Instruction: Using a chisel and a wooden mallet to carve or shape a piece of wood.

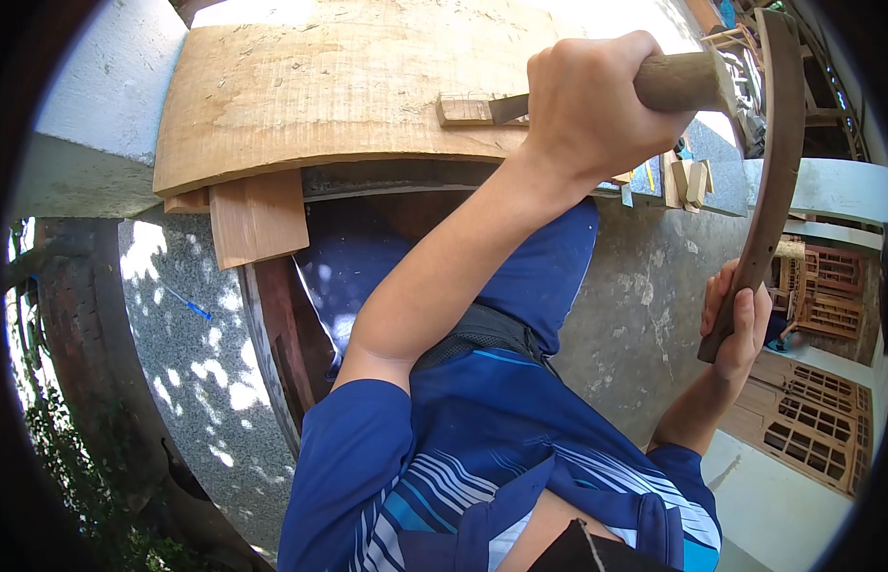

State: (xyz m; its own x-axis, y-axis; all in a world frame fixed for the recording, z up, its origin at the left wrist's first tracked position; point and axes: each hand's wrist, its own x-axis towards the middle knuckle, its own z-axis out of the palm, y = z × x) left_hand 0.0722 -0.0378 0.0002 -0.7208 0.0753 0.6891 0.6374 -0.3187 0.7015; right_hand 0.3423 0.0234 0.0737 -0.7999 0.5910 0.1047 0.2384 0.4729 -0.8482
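My left hand [587, 105] is closed around the thick wooden handle of a chisel [681, 82]. Its dark blade points left, with its tip at a small wooden block [463, 110] lying on a broad wooden board [339, 76]. In my right hand [744, 319] is the lower end of a long, flat wooden bar [780, 143], raised upright on the right. The bar's upper part stands at the butt of the chisel handle; whether they touch, I cannot tell. My left fist hides part of the blade and the handle's front.
Wood offcuts [690, 181] lie right of the board. Another wooden piece [260, 219] juts from under its left end. A blue screwdriver-like tool [188, 305] rests on the speckled stone surface at left. Wooden lattice frames [816, 419] stand at far right.
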